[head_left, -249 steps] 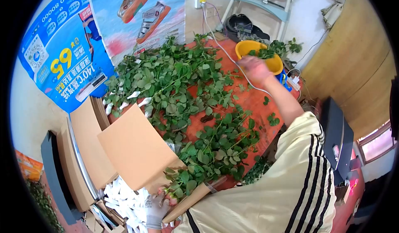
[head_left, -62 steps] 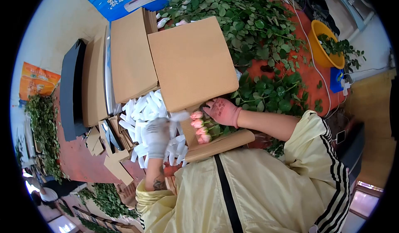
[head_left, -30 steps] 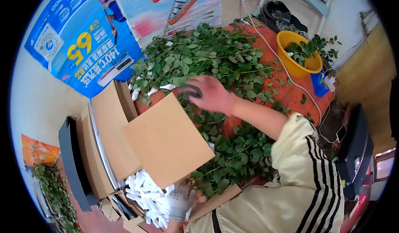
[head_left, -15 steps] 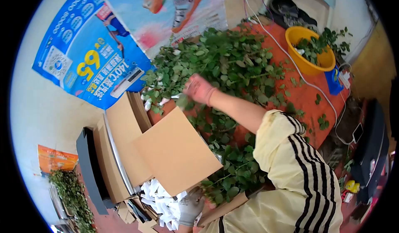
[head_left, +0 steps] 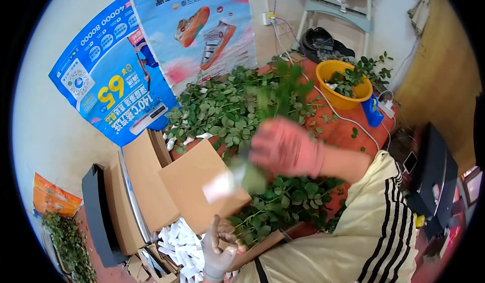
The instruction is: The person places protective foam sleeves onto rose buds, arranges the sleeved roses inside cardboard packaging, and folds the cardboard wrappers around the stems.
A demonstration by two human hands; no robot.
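My right hand [head_left: 288, 146], in a pink glove, is closed around a leafy flower stem [head_left: 285, 93]. Its leaves rise above the fist, and a blurred white tip [head_left: 220, 187] points down-left in front of a cardboard sheet [head_left: 194, 167]. My left hand [head_left: 217, 250], in a grey-white glove, has its fingers apart and slightly curled. It is beside a heap of white paper-like pieces [head_left: 182, 247], with nothing visible in its grasp. Leafy stems [head_left: 283, 202] lie just beyond it, and a larger pile of green stems [head_left: 217, 106] covers the back of the red surface.
At the back right stands a yellow basin [head_left: 343, 98] with leafy cuttings. A white cable [head_left: 323, 98] crosses the red surface toward a power strip [head_left: 386, 109]. Cardboard boxes [head_left: 144, 169] are stacked at left, below posters [head_left: 118, 76]. A high chair [head_left: 338, 15] stands behind.
My right hand has come back from the pile toward me, bringing a leafy stem with it. My left hand has opened and shifted left. The view has tilted upward.
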